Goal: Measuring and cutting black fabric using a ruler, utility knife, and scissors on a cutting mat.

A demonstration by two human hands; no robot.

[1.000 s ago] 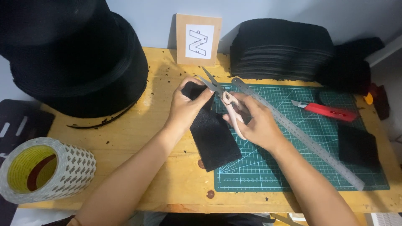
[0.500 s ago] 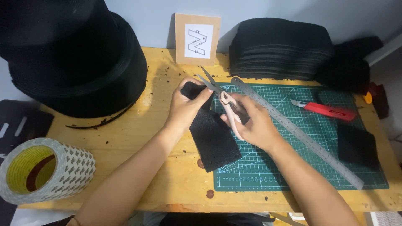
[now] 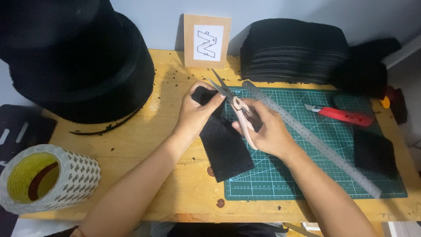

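Two hands work at the green cutting mat's (image 3: 307, 175) left edge; left hand (image 3: 197, 115) pinches the black felt strip's (image 3: 226, 147) far end; right hand (image 3: 265, 131) stays clamped on pink-handled scissors (image 3: 234, 103), blades parted at the strip's top; positions unchanged since earlier, cut not advanced.

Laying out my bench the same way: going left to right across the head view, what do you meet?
Tape roll → left hand → scissors → right hand → steel ruler → red utility knife.
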